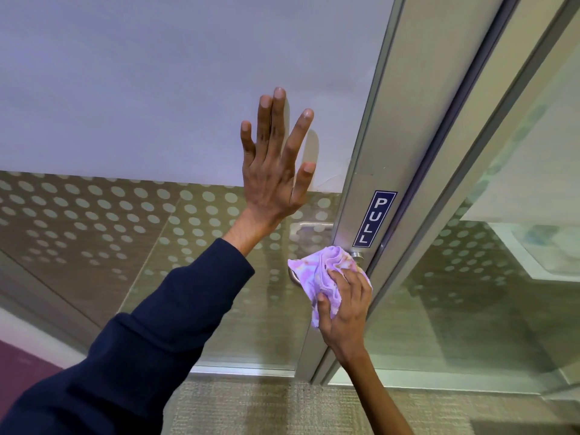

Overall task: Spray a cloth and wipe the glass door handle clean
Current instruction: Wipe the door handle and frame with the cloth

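Observation:
My right hand [343, 304] grips a bunched lilac cloth [317, 274] and presses it over the metal door handle [357, 256], whose round base shows just right of the cloth. The handle's left end [293, 276] peeks out under the cloth. My left hand [276, 164] lies flat on the frosted glass door [157, 89], fingers spread, above and left of the handle. No spray bottle is in view.
A blue PULL sign [375, 218] sits on the aluminium door frame [370, 171] above the handle. Dotted film covers the lower glass [94, 215]. A fixed glass panel [502, 277] stands to the right. Beige carpet [266, 409] lies below.

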`<state>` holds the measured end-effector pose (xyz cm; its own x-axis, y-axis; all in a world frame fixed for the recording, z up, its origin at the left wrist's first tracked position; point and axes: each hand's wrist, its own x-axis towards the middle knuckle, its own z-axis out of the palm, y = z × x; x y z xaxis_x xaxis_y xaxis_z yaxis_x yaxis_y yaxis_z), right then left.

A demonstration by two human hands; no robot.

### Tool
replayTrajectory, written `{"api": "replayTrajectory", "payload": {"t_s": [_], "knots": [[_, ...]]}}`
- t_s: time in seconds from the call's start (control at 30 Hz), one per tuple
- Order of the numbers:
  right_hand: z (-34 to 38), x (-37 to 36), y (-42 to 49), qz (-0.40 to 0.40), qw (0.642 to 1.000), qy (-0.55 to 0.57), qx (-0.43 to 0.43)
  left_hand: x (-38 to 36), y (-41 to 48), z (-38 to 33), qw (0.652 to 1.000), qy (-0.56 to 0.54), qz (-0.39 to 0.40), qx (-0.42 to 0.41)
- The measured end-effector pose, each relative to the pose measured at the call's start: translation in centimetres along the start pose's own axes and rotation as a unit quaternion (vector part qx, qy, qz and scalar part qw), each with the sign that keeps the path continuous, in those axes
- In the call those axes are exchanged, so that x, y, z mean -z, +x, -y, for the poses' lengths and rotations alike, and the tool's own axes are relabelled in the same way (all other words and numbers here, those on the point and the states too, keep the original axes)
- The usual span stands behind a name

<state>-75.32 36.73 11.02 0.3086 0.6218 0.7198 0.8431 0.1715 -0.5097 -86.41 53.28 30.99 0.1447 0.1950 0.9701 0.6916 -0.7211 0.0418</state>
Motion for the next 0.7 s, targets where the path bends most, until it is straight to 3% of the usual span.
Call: {"api": "replayTrajectory", "payload": {"t_s": [0.33,0.7], "knots": [[-3.1,2.2,1.0,0.037,0.997,-0.065,0.006,-0.3,-0.1,0.1,1.000,-0.009,-0.008,0.002],[0.7,-0.1,-1.0,-0.075,0.974,0.069,-0.204,-0.4,0.0,0.1,1.000,-0.014,-0.010,0.002]]}}
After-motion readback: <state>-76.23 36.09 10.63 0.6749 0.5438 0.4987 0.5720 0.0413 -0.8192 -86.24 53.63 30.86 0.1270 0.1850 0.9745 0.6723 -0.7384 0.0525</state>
